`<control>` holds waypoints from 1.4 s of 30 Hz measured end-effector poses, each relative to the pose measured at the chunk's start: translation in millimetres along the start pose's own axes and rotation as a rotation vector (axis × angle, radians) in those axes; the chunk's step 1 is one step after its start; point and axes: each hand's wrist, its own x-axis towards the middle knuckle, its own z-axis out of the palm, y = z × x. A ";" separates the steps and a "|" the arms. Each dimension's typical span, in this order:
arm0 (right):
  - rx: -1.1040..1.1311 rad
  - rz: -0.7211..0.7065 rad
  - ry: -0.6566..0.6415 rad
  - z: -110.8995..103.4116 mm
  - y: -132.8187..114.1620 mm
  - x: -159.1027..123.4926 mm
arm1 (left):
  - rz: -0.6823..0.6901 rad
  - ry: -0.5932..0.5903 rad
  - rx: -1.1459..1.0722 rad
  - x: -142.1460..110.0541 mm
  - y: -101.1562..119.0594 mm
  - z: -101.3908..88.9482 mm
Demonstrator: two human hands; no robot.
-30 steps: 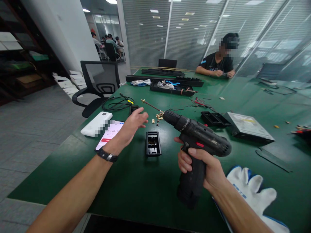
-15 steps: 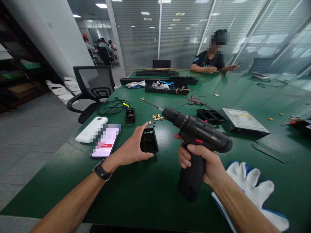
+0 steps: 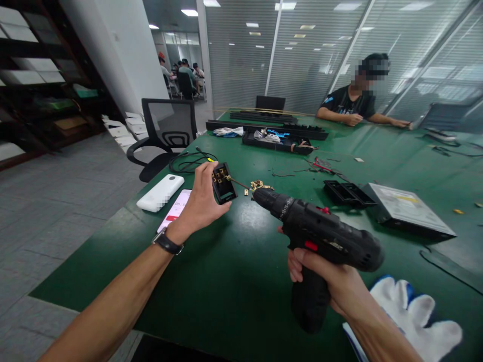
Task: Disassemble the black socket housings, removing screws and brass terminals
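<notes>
My left hand (image 3: 206,201) grips a small black plastic box (image 3: 227,192) by its sides, tilted up so its open face shows brass pieces inside. Wrapped round the handle of a black cordless drill (image 3: 302,216) is my right hand (image 3: 320,269). The drill points left, and its long thin bit (image 3: 240,184) reaches to the box's opening, with a small brass piece (image 3: 228,177) at the tip. Whether that piece touches the box's inside I cannot tell. Loose brass pieces (image 3: 260,185) lie on the green table (image 3: 234,281) behind the drill's chuck.
Left of my hand lie a white power bank (image 3: 160,193), a phone (image 3: 174,210) and a black cable (image 3: 184,160). To the right are black trays (image 3: 347,193), a metal box (image 3: 409,208) and a white glove (image 3: 418,317). A person (image 3: 354,103) sits at the far side.
My left hand has raised the black box off the table and tilted it. The drill's bit has come to the box's opening with the brass piece on its tip. The view has shifted left.
</notes>
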 end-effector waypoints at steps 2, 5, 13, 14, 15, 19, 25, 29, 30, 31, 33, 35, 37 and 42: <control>-0.057 -0.007 -0.020 0.1 1.1 -1.4 | 0.000 0.033 -0.012 1.4 4.5 -1.1; -0.176 -0.005 -0.043 -2.6 2.1 -3.4 | 0.007 0.037 -0.029 1.4 10.0 -2.6; -0.443 -0.005 -0.009 -4.0 1.1 -7.1 | 0.021 -0.035 -0.065 -0.4 14.9 -2.7; -0.457 0.000 -0.007 -3.6 1.2 -7.2 | 0.023 -0.034 -0.062 -0.1 15.0 -2.6; -0.469 0.002 -0.006 -3.2 1.2 -7.1 | 0.024 -0.034 -0.058 0.1 15.0 -2.5; -0.478 -0.021 -0.019 -2.7 -0.4 -5.8 | 0.028 -0.054 -0.055 -0.2 13.9 -2.1; -0.527 -0.045 -0.012 0.0 -4.6 -5.9 | 0.039 -0.104 -0.061 -0.1 13.3 -5.5; -0.558 -0.111 0.025 1.4 -5.1 -8.2 | 0.051 -0.182 -0.068 0.6 15.1 -10.6; -0.565 -0.124 0.032 1.3 -4.8 -8.7 | 0.051 -0.206 -0.072 0.6 15.5 -11.9; -0.574 -0.131 0.038 1.2 -4.4 -9.3 | 0.050 -0.227 -0.077 0.5 15.8 -13.1; -0.597 -0.143 0.050 1.3 -4.2 -10.5 | 0.049 -0.254 -0.085 0.3 16.3 -15.2; -0.622 -0.160 0.050 1.9 -4.9 -11.4 | 0.053 -0.268 -0.090 0.1 16.5 -16.9; -0.643 -0.191 0.050 2.5 -5.6 -11.8 | 0.055 -0.282 -0.089 -0.1 16.3 -18.1; -0.699 -0.312 0.121 -0.2 -1.5 -10.4 | 0.050 -0.312 -0.072 -0.2 15.8 -19.8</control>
